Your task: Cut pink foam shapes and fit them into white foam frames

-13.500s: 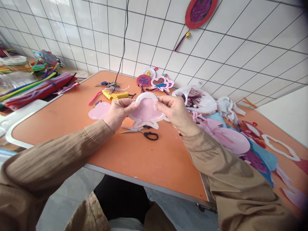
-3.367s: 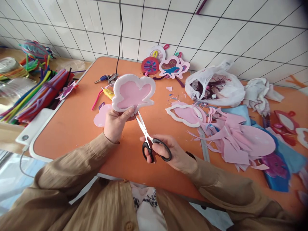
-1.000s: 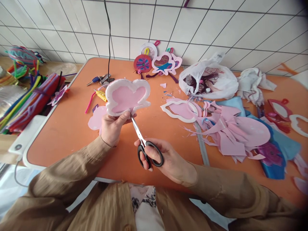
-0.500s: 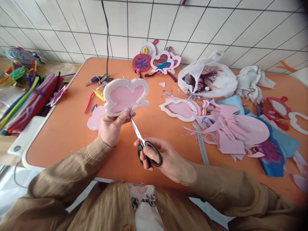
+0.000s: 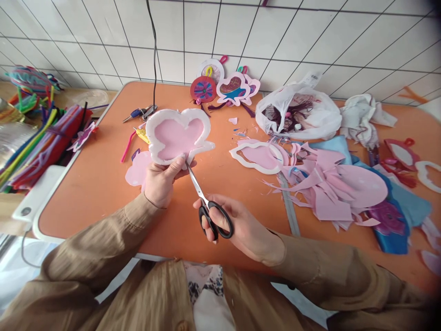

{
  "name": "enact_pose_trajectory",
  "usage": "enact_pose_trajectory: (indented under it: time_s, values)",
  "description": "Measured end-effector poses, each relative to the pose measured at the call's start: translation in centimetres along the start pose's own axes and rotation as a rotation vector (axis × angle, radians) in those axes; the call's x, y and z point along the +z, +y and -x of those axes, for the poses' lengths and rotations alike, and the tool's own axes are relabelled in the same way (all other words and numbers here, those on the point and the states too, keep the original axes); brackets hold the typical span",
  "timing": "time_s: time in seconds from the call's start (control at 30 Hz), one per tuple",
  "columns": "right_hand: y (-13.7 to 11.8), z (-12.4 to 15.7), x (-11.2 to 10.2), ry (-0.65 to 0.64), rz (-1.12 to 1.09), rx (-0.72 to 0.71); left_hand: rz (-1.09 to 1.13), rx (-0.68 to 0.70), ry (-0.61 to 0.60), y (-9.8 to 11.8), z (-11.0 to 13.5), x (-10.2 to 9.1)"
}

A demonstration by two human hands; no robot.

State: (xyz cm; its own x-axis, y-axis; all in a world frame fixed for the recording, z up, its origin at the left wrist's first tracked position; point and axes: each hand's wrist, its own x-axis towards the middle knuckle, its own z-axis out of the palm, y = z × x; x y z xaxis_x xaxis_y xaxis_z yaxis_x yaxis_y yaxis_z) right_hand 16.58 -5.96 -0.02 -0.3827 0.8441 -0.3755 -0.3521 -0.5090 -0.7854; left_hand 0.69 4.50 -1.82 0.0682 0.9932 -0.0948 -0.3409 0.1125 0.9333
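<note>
Between the thumb and fingers of my left hand (image 5: 161,181) is a pink foam cutout (image 5: 177,135) with a raised white scalloped border, held up over the table. My right hand (image 5: 237,220) grips black-handled scissors (image 5: 198,184), thumb and fingers through the loops. Their blade tips meet the lower edge of the cutout, right beside my left thumb; the tips are partly hidden there. A narrow piece of white rim sticks out at the cutout's lower right. Behind my left wrist lies a flat pink foam shape (image 5: 137,169).
Pink foam scraps (image 5: 330,188) and a white wavy frame (image 5: 237,158) lie to the right. A plastic bag (image 5: 320,122) and finished-looking ornaments (image 5: 203,88) stand near the tiled wall. Left are pipe cleaners (image 5: 44,147), keys (image 5: 138,112) and a yellow tool (image 5: 142,134). A black cable (image 5: 154,55) hangs down.
The cutout has tilted slightly, and the strip at its lower right stands out a bit more. The scissor handles have shifted slightly right; both hands keep their holds.
</note>
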Motion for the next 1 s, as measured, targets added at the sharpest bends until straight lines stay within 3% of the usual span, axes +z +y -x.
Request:
enact_pose_trajectory:
  time_s: [0.63, 0.83, 1.0]
  values:
    - [0.27, 0.05, -0.18, 0.029, 0.007, -0.012, -0.057, 0.069, 0.019, -0.53, 0.00, -0.24]
    - [0.51, 0.20, -0.10, -0.003, 0.033, -0.010, -0.042, 0.019, 0.027, -0.43, -0.24, -0.26]
    - [0.64, 0.40, -0.35, 0.009, 0.099, -0.088, 0.047, -0.062, 0.002, -0.50, -0.68, -0.60]
